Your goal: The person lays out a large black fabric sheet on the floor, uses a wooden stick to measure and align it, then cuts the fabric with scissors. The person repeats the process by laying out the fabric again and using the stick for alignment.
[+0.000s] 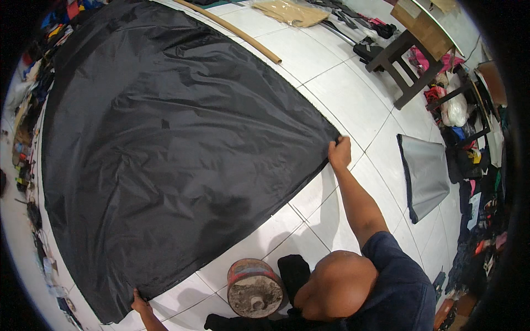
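A large black sheet of thin fabric (165, 149) lies spread over the white tiled floor (353, 94), creased in the middle. My right hand (340, 153) is stretched forward and grips the sheet's right corner. My left hand (140, 303) pinches the sheet's near corner at the lower left. The near edge of the fabric runs in a taut line between the two hands. A head and a dark blue shirt (397, 287) fill the bottom of the view.
A round rusty red can filled with concrete (254, 288) stands near the bottom, beside a black cloth (294, 271). A grey sheet (428, 175) lies to the right. A long tan pole (234, 32), a dark wooden stool (406, 62) and piled clutter line the edges.
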Motion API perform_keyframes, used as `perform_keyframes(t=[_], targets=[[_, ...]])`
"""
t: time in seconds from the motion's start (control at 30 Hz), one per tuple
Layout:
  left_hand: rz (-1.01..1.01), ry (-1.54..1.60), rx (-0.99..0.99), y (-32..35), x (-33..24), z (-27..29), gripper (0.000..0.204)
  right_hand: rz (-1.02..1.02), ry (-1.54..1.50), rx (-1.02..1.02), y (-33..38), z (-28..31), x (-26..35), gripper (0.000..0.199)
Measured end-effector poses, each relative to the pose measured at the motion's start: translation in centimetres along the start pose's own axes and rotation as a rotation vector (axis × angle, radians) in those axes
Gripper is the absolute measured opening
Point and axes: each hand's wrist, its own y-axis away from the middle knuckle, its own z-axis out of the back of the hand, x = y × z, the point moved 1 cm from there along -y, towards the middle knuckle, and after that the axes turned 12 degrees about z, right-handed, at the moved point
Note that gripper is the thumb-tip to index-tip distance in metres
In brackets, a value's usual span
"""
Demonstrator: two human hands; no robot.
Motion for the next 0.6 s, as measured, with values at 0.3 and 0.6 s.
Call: perform_keyframes(t=[0.3, 0.6], targets=[[-0.693, -0.859, -0.593, 4.0, -0.7, -1.9, 0.084, 0.846, 0.370, 0.321, -1.2, -3.0, 9.1, 0.070], [-0.715, -0.930, -0.022, 6.3, -1.7, -3.4, 0.080, 0.527, 0.252, 0.560, -1.3, -4.6, 7.3, 0.089]])
